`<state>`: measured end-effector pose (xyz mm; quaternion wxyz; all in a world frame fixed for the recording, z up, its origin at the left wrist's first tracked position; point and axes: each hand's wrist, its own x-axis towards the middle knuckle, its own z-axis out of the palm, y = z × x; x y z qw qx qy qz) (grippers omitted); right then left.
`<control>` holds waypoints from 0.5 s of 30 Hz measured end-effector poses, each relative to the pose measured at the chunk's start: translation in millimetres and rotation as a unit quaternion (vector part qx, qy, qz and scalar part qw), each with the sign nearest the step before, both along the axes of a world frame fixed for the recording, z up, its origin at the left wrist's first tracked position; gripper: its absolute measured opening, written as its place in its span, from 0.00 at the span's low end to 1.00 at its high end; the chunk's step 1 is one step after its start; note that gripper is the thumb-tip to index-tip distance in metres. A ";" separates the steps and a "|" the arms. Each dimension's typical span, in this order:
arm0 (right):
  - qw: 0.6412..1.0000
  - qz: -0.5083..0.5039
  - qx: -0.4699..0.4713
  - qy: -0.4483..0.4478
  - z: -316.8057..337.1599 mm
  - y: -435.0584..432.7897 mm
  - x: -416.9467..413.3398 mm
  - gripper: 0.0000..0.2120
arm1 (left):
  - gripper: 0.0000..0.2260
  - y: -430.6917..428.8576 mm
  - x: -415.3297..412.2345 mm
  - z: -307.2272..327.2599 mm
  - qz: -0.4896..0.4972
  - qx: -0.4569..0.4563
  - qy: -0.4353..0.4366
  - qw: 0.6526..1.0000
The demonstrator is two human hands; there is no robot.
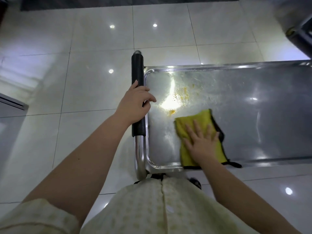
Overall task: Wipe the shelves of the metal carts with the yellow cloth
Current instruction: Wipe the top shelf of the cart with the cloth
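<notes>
The left hand (135, 103) is gripping the black handle (138, 68) at frame centre, fingers curling round it. The right hand (201, 143) is pressing flat, fingers straight, on the yellow cloth (202, 118), which is lying on the cart shelf (253, 112) right of centre, near orange stains (183, 92).

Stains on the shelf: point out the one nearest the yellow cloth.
The orange smear just beyond the yellow cloth; the other specks lie farther up the shelf.

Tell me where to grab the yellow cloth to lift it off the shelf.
Pinch the yellow cloth at its black-trimmed near-right corner, coming from the near side. It lies flat under the right hand, but that corner reaches the shelf rim, so fingers can probably slip under.
</notes>
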<state>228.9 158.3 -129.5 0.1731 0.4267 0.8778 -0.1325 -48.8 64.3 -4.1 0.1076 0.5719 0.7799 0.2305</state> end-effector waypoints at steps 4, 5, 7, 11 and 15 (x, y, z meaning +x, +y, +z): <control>0.979 -0.197 -0.009 -0.042 11.2 59.5 76.0 0.29 | 0.21 -7.8 9.0 -0.3 -0.030 -0.088 0.051 0.994; 0.973 -0.228 -0.019 -0.042 13.2 63.8 81.6 0.28 | 0.23 -11.5 11.8 -2.2 -0.034 -0.106 0.072 0.991; 0.968 -0.246 -0.027 -0.037 13.6 56.5 70.7 0.30 | 0.25 -17.0 17.4 -6.2 -0.025 -0.106 0.095 0.990; 0.995 -0.101 -0.026 -0.006 3.8 -8.7 1.8 0.30 | 0.18 -17.1 20.6 -9.3 0.018 -0.036 0.035 0.999; 0.988 0.144 -0.047 0.039 0.2 -99.1 -62.6 0.28 | 0.15 -19.3 18.3 -13.0 0.026 -0.003 -0.007 1.000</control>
